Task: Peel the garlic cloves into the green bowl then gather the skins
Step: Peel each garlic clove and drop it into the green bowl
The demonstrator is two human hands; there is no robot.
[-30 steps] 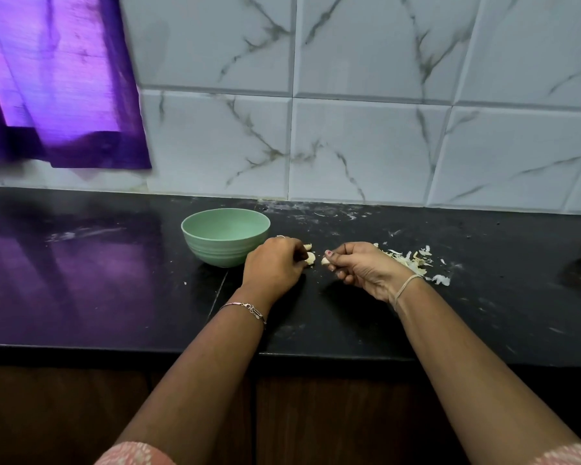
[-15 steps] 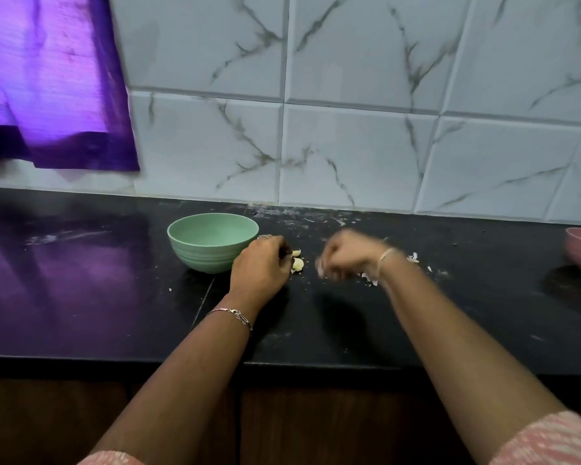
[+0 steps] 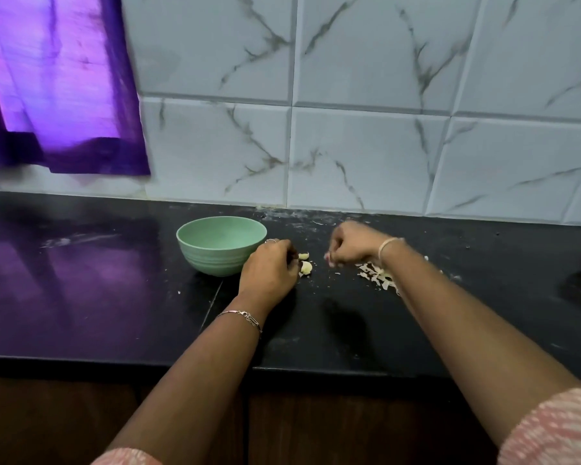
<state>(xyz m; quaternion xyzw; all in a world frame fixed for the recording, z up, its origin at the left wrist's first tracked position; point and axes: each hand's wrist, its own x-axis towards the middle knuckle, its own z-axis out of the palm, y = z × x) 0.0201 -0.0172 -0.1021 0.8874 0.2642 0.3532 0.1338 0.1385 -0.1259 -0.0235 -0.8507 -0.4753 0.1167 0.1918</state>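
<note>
The left hand [image 3: 269, 266] is kept curled on the counter [image 3: 114, 297], fingertips touching two garlic cloves [image 3: 305, 265] at its 3 o'clock; their long axes cannot be told. Since earlier, the right hand [image 3: 351, 245], blurred and fisted, has been lifted toward 12 o'clock, uncovering skins [image 3: 374, 275]. The bowl [image 3: 220, 250] sits at the left hand's 10 o'clock.

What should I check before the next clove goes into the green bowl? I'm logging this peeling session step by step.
1. Green bowl upright, within reach of the left hand: ok.
2. Garlic cloves at the left fingertips: ok.
3. Those cloves fully peeled: cannot tell.
4. Right hand free of skin: cannot tell, it is curled and blurred.
5. Skins gathered in one pile: not ok, scattered on the counter.
</note>
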